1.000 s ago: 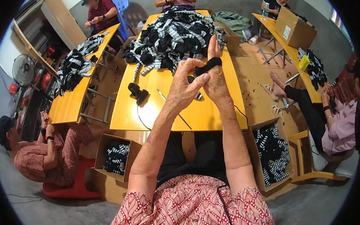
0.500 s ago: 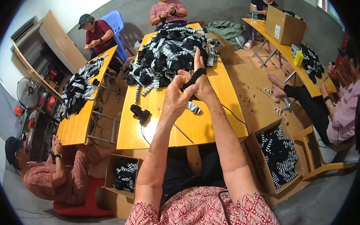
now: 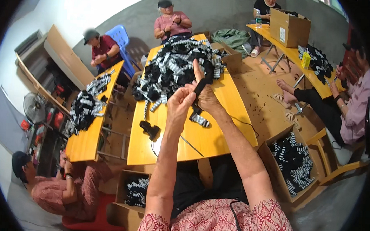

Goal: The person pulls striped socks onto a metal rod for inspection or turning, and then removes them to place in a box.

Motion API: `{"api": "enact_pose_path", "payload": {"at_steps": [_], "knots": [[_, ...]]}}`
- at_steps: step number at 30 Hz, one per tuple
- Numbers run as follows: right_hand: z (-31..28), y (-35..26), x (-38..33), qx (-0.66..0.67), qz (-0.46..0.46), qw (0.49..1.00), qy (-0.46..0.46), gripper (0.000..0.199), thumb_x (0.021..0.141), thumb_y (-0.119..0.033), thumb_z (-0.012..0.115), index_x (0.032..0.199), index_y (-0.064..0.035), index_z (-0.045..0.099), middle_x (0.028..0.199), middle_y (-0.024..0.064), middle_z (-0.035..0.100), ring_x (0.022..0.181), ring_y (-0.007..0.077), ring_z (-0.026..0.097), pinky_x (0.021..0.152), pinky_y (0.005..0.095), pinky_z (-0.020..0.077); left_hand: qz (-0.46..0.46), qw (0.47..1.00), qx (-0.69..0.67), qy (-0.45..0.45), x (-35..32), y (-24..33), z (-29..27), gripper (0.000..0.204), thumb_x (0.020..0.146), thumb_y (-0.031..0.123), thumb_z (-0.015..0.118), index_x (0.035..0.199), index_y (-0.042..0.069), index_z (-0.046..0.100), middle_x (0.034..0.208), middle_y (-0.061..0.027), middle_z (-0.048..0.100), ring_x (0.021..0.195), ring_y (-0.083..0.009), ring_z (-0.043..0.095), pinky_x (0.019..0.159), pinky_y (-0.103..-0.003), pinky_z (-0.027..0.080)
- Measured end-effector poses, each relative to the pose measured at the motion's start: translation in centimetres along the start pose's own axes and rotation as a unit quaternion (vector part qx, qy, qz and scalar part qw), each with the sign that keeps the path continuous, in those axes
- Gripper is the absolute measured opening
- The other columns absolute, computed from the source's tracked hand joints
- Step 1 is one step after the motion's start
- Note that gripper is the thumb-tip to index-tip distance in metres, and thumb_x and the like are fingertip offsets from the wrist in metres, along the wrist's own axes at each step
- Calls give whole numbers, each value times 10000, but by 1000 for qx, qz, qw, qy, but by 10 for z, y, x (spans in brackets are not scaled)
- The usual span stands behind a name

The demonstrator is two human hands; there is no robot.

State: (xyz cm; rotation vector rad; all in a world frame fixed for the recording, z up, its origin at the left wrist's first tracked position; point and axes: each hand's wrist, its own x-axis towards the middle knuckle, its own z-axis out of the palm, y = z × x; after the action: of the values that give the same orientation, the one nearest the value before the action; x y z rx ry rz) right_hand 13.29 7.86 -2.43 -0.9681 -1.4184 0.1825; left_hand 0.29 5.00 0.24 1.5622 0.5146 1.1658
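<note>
Above the yellow table (image 3: 181, 148), my left hand (image 3: 180, 101) is closed, thumb and fingers pinching a narrow black knitted piece (image 3: 200, 87). The same piece lies across my right hand (image 3: 209, 99), whose index finger points up while its other fingers are partly hidden. Just below my right wrist shows a grey-and-white striped knitted piece (image 3: 200, 120) with a black end; whether it hangs from the held piece or rests on the table I cannot tell. Beyond my hands rises a big pile of black and striped knitted pieces (image 3: 175, 63).
A black strapped device (image 3: 149, 131) and a thin dark rod (image 3: 192, 146) lie on the table. Cardboard boxes of striped pieces stand at my right (image 3: 266, 154) and left (image 3: 120, 187). Several people sit around at this table and side tables (image 3: 82, 148), (image 3: 318, 82).
The whole view has shifted, with the table now lower and slightly further right. My hands stay together on the black knitted piece, my left fingers now closer against it.
</note>
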Motion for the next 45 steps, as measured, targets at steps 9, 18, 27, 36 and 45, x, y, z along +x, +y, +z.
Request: {"api": "enact_pose_path", "payload": {"at_steps": [9, 18, 27, 36, 45], "knots": [[-10, -37, 19, -203, -168, 964, -30, 779, 865, -26, 554, 1526, -145, 160, 1478, 287, 243, 1377, 504, 216, 1117, 488, 268, 55, 990, 131, 4, 2, 7, -21, 185, 922, 206, 658, 929, 30, 603, 858, 22, 591, 799, -71, 515, 726, -236, 409], [2, -22, 14, -207, -126, 969, -41, 783, 866, -73, 538, 1526, -91, 118, 1505, 310, 173, 1410, 485, 146, 1136, 497, 217, -6, 997, 60, 45, 8, 14, -10, 161, 900, 201, 678, 920, 47, 635, 786, 69, 557, 666, -14, 450, 573, -188, 355], [15, -14, 15, -375, -215, 899, -74, 438, 853, -194, 563, 1279, -88, 562, 1496, 219, 278, 1337, 528, 253, 1130, 577, 209, 162, 957, 240, 21, -2, 10, -18, 166, 889, 146, 643, 867, -7, 581, 906, -27, 535, 874, -129, 499, 791, -265, 401], [38, 6, -1, -248, -34, 968, 9, 666, 871, -151, 581, 1469, -91, 293, 1409, 304, 317, 1307, 475, 332, 1081, 475, 330, 153, 900, 407, -41, 12, 16, -41, 176, 768, 137, 738, 885, 58, 635, 850, -44, 626, 904, -254, 547, 804, -377, 407], [54, 15, -15, -24, -21, 989, 143, 700, 839, -2, 601, 1459, 18, 277, 1272, 195, 423, 1148, 246, 478, 892, 339, 481, 188, 868, 452, -82, 12, 24, -39, 194, 785, 161, 719, 957, 120, 640, 909, -17, 606, 887, -234, 555, 788, -374, 377]]}}
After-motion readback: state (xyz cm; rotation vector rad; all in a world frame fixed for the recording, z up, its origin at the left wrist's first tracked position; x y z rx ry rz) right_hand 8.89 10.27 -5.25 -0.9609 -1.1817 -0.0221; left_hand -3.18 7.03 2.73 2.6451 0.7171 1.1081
